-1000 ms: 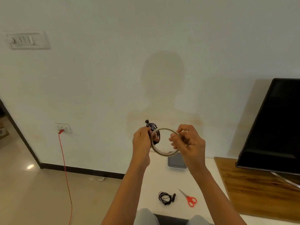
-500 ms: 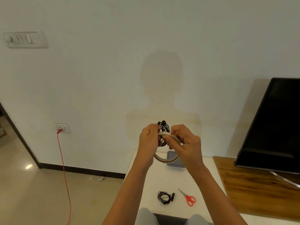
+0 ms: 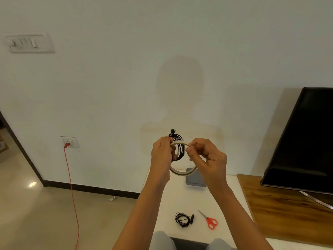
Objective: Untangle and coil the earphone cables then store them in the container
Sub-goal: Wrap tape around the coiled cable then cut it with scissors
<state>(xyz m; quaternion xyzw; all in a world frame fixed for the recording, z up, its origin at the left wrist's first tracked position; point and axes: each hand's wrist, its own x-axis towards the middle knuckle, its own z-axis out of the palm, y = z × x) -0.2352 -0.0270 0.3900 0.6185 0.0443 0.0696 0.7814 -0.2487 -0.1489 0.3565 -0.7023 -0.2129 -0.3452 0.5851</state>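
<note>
Nearest, close to the front edge of the white table [image 3: 180, 199]: a second earphone coil [image 3: 182, 220], wound and lying loose, with red scissors [image 3: 210, 221] just beside it on the right. Not in the container yet.

Above the table, raised in mid-air: left hand [image 3: 160, 156] clamped on the earphone bundle [image 3: 181, 150], black loops gathered upright, one bud poking out on top. Same hand also steadying the tape roll [image 3: 182, 174], with the bundle standing across the ring's opening. Right hand [image 3: 209, 157] curled, thumb and forefinger pinching the upper rim of the roll, seemingly at the free end of the tape; too small to tell whether any strip is peeled.

Step in hand, by the look of it: binding the wound bundle with tape, coiling done, storing not begun.

Next move, as a judgement: peel a short strip, keep the left grip tight so the loops do not spring apart, wrap once round the bundle, cut with the scissors.

Further back, at the far edge of the table against the wall: grey container [image 3: 196, 181], partly hidden behind the roll and the right hand, contents not visible. Well apart from both coils.

Far right, a dark screen [image 3: 306, 141] on a wooden top [image 3: 288, 204]. Far left, a red cord [image 3: 72, 186] hanging from a wall socket [image 3: 69, 142].
</note>
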